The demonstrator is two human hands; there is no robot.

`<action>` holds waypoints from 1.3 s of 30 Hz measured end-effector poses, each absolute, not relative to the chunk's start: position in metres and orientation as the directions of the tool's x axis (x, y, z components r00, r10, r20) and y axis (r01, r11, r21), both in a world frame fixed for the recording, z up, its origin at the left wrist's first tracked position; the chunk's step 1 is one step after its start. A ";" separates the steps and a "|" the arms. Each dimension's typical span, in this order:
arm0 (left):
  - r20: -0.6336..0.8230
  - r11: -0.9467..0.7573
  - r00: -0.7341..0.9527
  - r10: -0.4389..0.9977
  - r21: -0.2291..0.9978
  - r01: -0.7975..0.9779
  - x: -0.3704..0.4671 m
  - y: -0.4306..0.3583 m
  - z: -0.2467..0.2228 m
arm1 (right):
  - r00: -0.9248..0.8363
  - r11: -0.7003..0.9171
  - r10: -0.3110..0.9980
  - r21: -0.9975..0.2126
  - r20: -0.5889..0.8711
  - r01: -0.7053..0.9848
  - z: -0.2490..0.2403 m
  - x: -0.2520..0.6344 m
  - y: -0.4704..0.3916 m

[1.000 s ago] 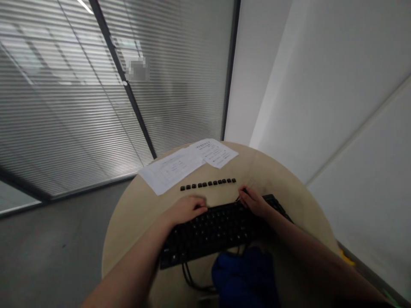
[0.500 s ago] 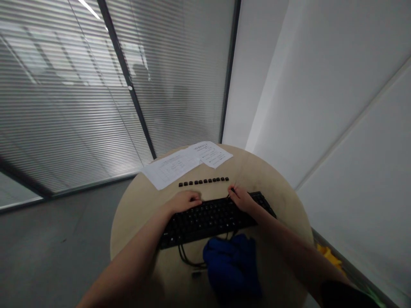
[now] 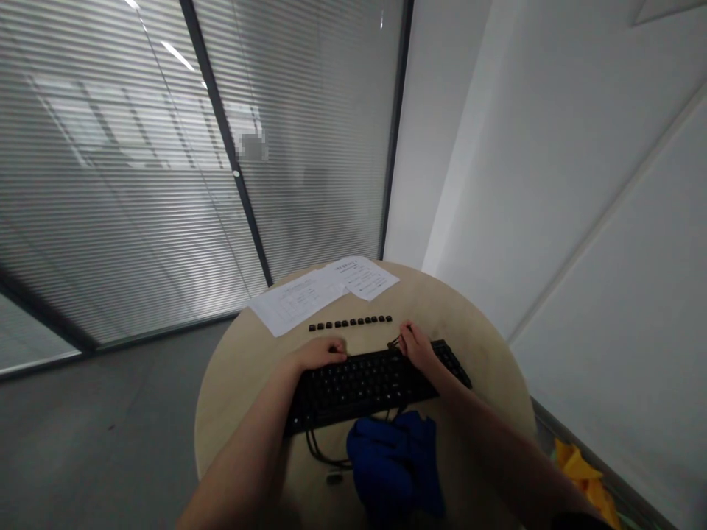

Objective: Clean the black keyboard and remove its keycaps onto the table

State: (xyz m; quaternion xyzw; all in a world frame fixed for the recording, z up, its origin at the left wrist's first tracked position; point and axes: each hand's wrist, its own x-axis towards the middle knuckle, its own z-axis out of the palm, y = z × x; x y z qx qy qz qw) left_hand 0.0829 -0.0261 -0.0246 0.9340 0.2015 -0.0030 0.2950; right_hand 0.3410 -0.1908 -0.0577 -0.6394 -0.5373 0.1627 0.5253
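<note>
A black keyboard (image 3: 359,383) lies on the round wooden table, slightly slanted. My left hand (image 3: 323,353) rests at its upper left edge, fingers curled closed against it. Over the upper right edge is my right hand (image 3: 415,344), its fingers pinched around a small dark thing too small to make out, with thin dark wires or prongs reaching left from the fingertips. Beyond the keyboard, several small black keycaps (image 3: 352,322) lie in a row. Below it are a bunched blue cloth (image 3: 392,460) and a looped black cable (image 3: 320,450).
Printed sheets of paper (image 3: 301,299) lie at the far edge of the round table (image 3: 232,383). A small dark plug (image 3: 334,478) is left of the cloth. Walls and a glass partition with blinds stand behind; something yellow (image 3: 582,471) is low at the right.
The camera view has shifted a little. My right hand has turned slightly and sits just beyond the keyboard's upper edge. My left hand keeps its place at the edge.
</note>
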 end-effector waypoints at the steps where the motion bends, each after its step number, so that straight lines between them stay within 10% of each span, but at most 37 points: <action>1: -0.129 -0.741 0.914 0.384 0.548 0.389 0.082 -0.027 -0.025 | 0.386 0.128 0.854 -0.861 0.347 0.492 -0.060 0.342 -0.190; 13: -0.032 -0.777 0.857 0.514 0.406 0.481 0.126 -0.072 0.014 | 0.326 0.190 0.886 -0.901 0.329 0.390 -0.059 0.344 -0.192; 25: 0.072 -0.759 0.873 0.483 0.531 0.376 0.185 -0.099 0.024 | 0.351 0.194 0.882 -0.921 0.315 0.339 -0.052 0.345 -0.200; 39: 0.126 -0.871 0.892 0.435 0.308 0.382 0.253 -0.036 0.019 | 0.531 0.021 0.673 -0.730 0.515 0.683 -0.003 0.390 -0.238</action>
